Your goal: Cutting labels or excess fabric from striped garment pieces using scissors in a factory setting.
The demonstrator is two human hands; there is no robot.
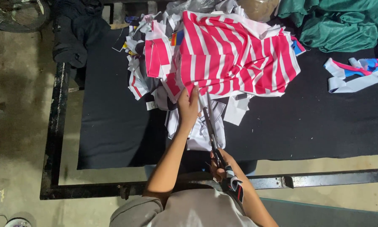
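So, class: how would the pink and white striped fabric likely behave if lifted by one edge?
The striped fabric would probably droop and fold, since it already lies rumpled in soft layers. It likely feels light, and loose pieces could slide off the pile, given the scraps scattered beside it.

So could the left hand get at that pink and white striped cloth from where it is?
Probably yes. The left hand already lies at the near edge of the striped cloth, apparently touching it, with nothing between them. The scissors in the right hand run alongside without blocking it.
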